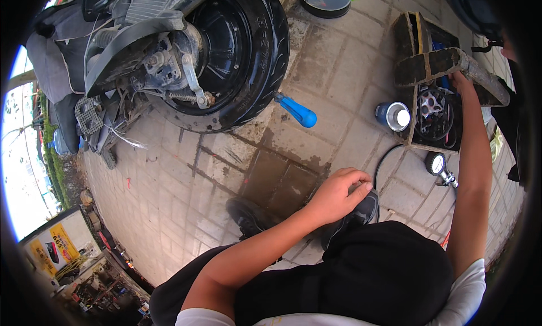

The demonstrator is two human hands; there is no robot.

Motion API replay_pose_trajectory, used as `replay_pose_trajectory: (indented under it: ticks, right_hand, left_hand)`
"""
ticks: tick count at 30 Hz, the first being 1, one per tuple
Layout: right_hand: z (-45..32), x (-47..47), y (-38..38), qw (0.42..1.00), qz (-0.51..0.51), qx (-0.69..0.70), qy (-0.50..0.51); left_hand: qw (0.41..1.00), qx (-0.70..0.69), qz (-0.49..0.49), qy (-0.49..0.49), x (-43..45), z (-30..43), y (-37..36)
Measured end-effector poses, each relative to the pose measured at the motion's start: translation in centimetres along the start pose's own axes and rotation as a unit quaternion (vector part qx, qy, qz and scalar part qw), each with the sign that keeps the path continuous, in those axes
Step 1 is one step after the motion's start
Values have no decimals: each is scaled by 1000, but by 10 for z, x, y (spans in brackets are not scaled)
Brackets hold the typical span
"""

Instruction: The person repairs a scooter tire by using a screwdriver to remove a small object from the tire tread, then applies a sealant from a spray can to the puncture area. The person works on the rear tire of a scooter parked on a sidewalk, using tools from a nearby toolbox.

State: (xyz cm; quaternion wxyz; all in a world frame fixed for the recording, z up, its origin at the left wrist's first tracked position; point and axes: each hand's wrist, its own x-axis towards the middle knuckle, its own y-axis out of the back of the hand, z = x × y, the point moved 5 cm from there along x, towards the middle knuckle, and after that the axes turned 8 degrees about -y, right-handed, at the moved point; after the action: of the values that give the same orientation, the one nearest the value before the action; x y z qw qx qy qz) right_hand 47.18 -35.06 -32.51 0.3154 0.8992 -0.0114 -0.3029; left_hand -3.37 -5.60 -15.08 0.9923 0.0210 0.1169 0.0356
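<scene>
My right hand [459, 81] reaches into a worn wooden toolbox [407, 136], under its raised middle piece [440, 63]. Its fingertips are mostly hidden, so what they touch cannot be seen. My left hand [344, 194] hangs loosely above my shoe [367, 207], its fingers bent and nothing visible in it. Ahead on the left is the wheel [224, 42] of an electric scooter, with a black tyre [271, 51]. A blue-handled screwdriver [298, 111] lies against the tyre's edge, its shaft mostly out of sight. Round metal parts [432, 106] and other pieces fill the near toolbox compartment.
A blue and silver can [393, 116] stands beside the toolbox. A tyre inflator gauge [438, 164] lies on the paving near a black hose [383, 161]. Wet paving [279, 182] is before my feet. Another person's hand [507, 51] shows at far right. A black-rimmed container [325, 6] stands beyond.
</scene>
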Motion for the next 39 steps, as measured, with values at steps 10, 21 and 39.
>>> replay_pose_trajectory:
  ticks: [10, 21, 39]
  right_hand:
    - [-42, -124, -22, 844, 98, -517, 98]
    - [-73, -216, 28, 800, 152, -524, 251]
    - [-240, -654, -78, 833, -467, 72, 289]
  left_hand:
    - [999, -22, 3, 45, -2, 2, 1]
    - [947, 145, -280, 53, -77, 54, 76]
    - [899, 132, 301, -289, -73, 281, 259]
